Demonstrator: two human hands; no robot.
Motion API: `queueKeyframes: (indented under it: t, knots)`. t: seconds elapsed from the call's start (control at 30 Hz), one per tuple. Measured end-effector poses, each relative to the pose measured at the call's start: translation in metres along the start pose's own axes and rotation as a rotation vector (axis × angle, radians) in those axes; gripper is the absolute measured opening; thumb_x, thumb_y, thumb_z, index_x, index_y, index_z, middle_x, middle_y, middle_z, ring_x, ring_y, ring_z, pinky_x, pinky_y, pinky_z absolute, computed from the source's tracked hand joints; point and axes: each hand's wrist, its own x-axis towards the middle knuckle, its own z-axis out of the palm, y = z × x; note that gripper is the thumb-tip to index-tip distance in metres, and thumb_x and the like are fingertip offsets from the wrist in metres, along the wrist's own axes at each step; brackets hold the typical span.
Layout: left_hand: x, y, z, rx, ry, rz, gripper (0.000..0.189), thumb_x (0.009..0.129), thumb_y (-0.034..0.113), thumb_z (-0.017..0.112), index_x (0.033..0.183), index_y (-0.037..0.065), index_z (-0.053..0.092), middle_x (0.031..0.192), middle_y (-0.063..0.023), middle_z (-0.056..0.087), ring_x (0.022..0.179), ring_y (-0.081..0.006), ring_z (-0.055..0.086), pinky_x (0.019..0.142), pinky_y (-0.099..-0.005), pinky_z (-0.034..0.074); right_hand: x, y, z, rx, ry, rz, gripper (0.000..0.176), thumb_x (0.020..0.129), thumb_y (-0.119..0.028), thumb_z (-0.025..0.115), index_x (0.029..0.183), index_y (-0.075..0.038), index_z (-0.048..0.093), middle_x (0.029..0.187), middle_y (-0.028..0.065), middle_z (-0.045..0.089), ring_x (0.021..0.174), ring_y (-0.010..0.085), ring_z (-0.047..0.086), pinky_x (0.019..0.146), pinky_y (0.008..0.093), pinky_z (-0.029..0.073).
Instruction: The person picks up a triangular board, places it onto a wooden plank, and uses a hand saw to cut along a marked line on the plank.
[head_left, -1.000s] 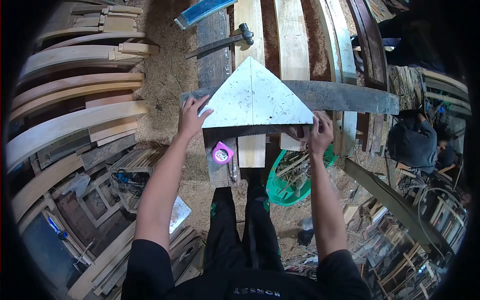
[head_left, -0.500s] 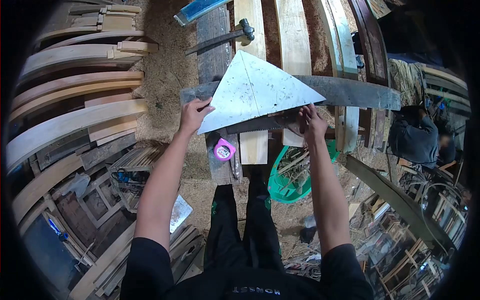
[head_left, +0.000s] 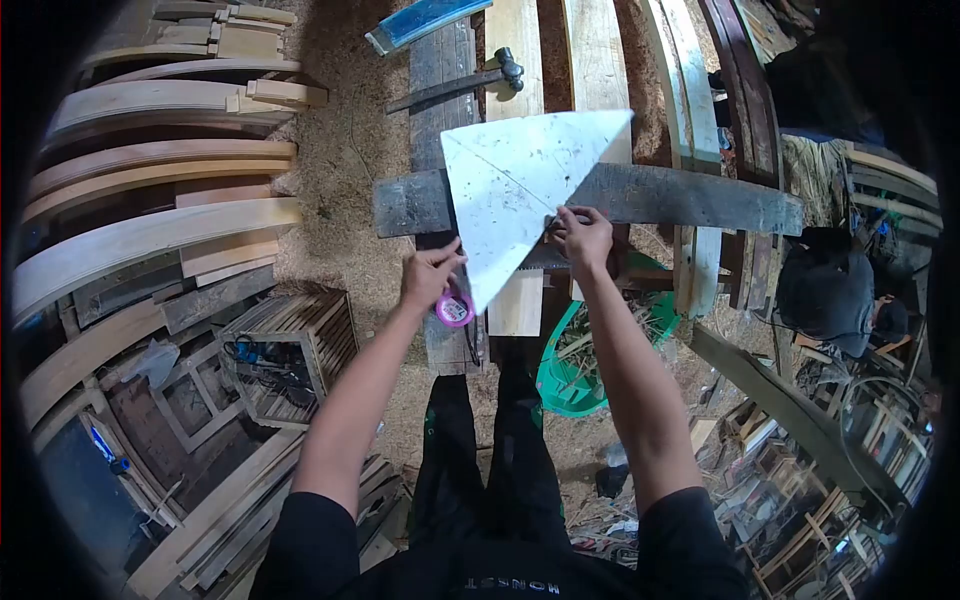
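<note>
A white, speckled triangular sheet (head_left: 510, 185) with a line drawn across it is held over the planks. My right hand (head_left: 583, 240) pinches its lower right edge. At the left edge, the fingers of my left hand (head_left: 432, 275) are closed against the sheet near its lower corner. Just below that hand lies a pink tape measure (head_left: 455, 309), partly covered by it. Part of a handsaw's toothed blade (head_left: 545, 258) shows beneath the sheet; the rest is hidden. A ball-peen hammer (head_left: 510, 70) rests on the planks beyond the sheet.
A dark crosswise board (head_left: 690, 195) lies over several pale planks (head_left: 597, 70). Below it stands a green basket (head_left: 570, 395) with wood scraps. Curved wooden pieces (head_left: 180, 155) are stacked at left. Another person (head_left: 825, 290) crouches at right, near a slanting beam (head_left: 790, 405).
The sheet has turned, so its pointed corner now faces toward me. My right hand has moved left along its edge, and my left hand has come lower and to the right.
</note>
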Motion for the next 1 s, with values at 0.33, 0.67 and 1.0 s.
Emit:
queueKeyframes:
  t: [0.33, 0.67, 1.0]
  knots:
    - [0.0, -0.01, 0.018, -0.064, 0.189, -0.019, 0.023, 0.094, 0.013, 0.076, 0.115, 0.003, 0.078, 0.083, -0.0076, 0.078, 0.061, -0.0079, 0.067, 0.054, -0.0232, 0.054, -0.019, -0.008, 0.008, -0.399, 0.111, -0.134, 0.018, 0.083, -0.017, 0.084, 0.091, -0.001, 0.079, 0.082, 0.0121, 0.077, 0.073, 0.0187, 0.072, 0.074, 0.0335, 0.056]
    - [0.119, 0.044, -0.086, 0.377, 0.362, 0.291, 0.027, 0.096, 0.027, 0.075, 0.11, 0.005, 0.079, 0.09, -0.0092, 0.079, 0.074, -0.0148, 0.07, 0.07, -0.0313, 0.055, -0.017, 0.009, 0.006, -0.298, 0.086, -0.16, 0.019, 0.088, -0.018, 0.081, 0.096, -0.001, 0.079, 0.084, 0.0123, 0.078, 0.075, 0.0167, 0.072, 0.074, 0.0322, 0.056]
    - [0.214, 0.096, -0.035, 0.161, -0.071, 0.182, 0.032, 0.096, 0.032, 0.077, 0.117, 0.007, 0.079, 0.102, -0.009, 0.08, 0.081, -0.0118, 0.068, 0.076, -0.0296, 0.054, -0.097, 0.064, -0.036, 0.024, -0.329, 0.058, 0.032, 0.096, -0.019, 0.075, 0.115, 0.006, 0.072, 0.099, 0.011, 0.075, 0.085, 0.0173, 0.073, 0.075, 0.0324, 0.061]
